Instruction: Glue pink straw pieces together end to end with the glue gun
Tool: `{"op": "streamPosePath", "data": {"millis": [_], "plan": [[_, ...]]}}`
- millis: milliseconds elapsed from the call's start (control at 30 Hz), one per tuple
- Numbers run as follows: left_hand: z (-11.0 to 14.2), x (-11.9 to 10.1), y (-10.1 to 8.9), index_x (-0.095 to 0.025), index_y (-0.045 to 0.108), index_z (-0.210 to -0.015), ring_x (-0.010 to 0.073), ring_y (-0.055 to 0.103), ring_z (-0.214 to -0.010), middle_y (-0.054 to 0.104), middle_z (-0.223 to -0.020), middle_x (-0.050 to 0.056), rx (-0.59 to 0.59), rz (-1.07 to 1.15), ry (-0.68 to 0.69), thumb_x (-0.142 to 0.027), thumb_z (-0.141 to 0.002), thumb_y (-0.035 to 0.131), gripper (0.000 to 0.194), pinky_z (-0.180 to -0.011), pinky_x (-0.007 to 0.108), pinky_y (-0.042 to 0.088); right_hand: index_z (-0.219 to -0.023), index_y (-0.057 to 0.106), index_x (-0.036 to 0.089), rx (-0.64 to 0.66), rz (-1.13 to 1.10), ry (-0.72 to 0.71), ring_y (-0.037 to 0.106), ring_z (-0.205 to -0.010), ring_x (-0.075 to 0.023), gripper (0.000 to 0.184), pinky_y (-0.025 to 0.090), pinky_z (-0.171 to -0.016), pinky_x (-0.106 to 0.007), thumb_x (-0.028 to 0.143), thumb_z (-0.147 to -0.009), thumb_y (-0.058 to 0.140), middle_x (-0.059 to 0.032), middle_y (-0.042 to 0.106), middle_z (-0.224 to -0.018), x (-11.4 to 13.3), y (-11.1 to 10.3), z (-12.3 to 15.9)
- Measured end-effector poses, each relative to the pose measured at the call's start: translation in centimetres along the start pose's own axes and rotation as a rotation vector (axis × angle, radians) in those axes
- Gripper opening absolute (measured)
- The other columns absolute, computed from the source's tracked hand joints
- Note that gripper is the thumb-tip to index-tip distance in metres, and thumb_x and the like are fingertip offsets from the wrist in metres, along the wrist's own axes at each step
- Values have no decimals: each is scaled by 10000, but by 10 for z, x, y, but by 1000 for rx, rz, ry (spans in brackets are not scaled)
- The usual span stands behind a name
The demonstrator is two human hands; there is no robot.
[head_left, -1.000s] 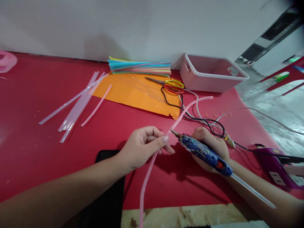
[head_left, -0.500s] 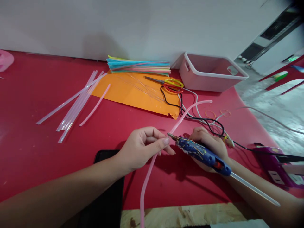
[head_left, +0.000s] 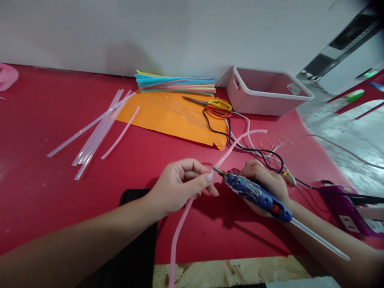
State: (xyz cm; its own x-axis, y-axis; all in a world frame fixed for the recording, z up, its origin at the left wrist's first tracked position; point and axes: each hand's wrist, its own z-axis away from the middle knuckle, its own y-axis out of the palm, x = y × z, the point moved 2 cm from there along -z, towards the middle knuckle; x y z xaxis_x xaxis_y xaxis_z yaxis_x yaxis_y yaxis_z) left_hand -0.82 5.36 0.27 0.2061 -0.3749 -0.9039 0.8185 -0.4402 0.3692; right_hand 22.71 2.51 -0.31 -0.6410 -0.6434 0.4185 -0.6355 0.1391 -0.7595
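My left hand (head_left: 187,182) pinches a long pink pipe cleaner (head_left: 180,232) between thumb and fingers. One end of it reaches up and right past the fingertips; the other hangs below the hand toward the bottom edge. My right hand (head_left: 265,182) is wrapped round a blue hot glue gun (head_left: 255,194), whose surface is smeared with dried glue. The metal nozzle sits at my left fingertips, against or very near the pipe cleaner; I cannot tell whether they touch. A clear glue stick (head_left: 321,239) sticks out of the gun's back end.
Several glue sticks (head_left: 99,132) and a short pink pipe cleaner (head_left: 121,134) lie at left. Behind are an orange envelope (head_left: 168,116), scissors (head_left: 216,106), a pipe cleaner bundle (head_left: 175,83) and a pink bin (head_left: 264,98). Cables (head_left: 258,150) run right toward a purple power strip (head_left: 345,212).
The lower length of the pink pipe cleaner has swung left, and its upper end has dipped slightly. Both hands and the glue gun have barely moved.
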Motion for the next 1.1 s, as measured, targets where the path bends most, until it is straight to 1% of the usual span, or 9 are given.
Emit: {"op": "streamPosePath", "data": {"millis": [233,333,467,600,667,800,933,1100], "plan": [[-1,-1,1,-156,613,-762,28,585,-490,750,-617,-6,-7,23,6,-183,-866,737,164,-520,138,444,-900,569,249,-37,-11,6,555,-619,-154,121,446,-505,-266,198,-825,649,-4,618,-709,-2,2,2],[-1,-1,-1,-148,646,-798,23,584,-503,753,-623,-10,-4,28,10,-187,-877,736,126,-532,129,452,-891,579,248,-21,-16,10,563,-623,-152,143,451,-511,-257,167,-810,665,2,629,-702,-3,1,0],[0,-1,0,-140,683,-859,21,583,-511,754,-627,-16,-1,30,2,-181,-882,734,70,-554,127,466,-894,594,242,-42,-7,-10,580,-645,-168,137,477,-533,-275,173,-800,668,-6,636,-704,-3,-1,-1],[1,-1,1,-138,691,-877,28,582,-511,751,-623,-16,-1,33,-2,-177,-880,734,58,-569,138,478,-876,591,252,-42,11,53,568,-613,-174,125,454,-496,-292,168,-811,656,-9,609,-699,-6,0,1],[1,-1,0,-140,693,-887,35,585,-515,749,-622,-15,-5,22,-4,-188,-879,736,65,-578,148,483,-877,596,260,-43,12,74,574,-613,-178,122,456,-495,-296,164,-820,646,-13,603,-700,-6,0,2],[1,-1,-2,-143,702,-910,62,611,-542,746,-635,-4,-19,-32,-2,-226,-876,742,99,-594,181,495,-856,593,265,-68,5,70,575,-615,-183,94,447,-507,-301,191,-829,644,-6,595,-672,-7,0,2],[1,-1,-2,-143,714,-923,91,639,-577,738,-646,7,-32,-90,-5,-260,-870,744,132,-603,210,505,-869,592,272,-47,-10,85,583,-626,-198,123,461,-514,-316,196,-821,676,-11,600,-673,-8,-1,3],[1,0,-3,-147,729,-958,91,626,-578,738,-659,9,-29,-115,9,-295,-880,741,168,-586,208,490,-856,597,268,-68,-4,85,582,-627,-189,98,463,-520,-315,202,-837,667,-11,589,-689,-9,-2,3]]}}
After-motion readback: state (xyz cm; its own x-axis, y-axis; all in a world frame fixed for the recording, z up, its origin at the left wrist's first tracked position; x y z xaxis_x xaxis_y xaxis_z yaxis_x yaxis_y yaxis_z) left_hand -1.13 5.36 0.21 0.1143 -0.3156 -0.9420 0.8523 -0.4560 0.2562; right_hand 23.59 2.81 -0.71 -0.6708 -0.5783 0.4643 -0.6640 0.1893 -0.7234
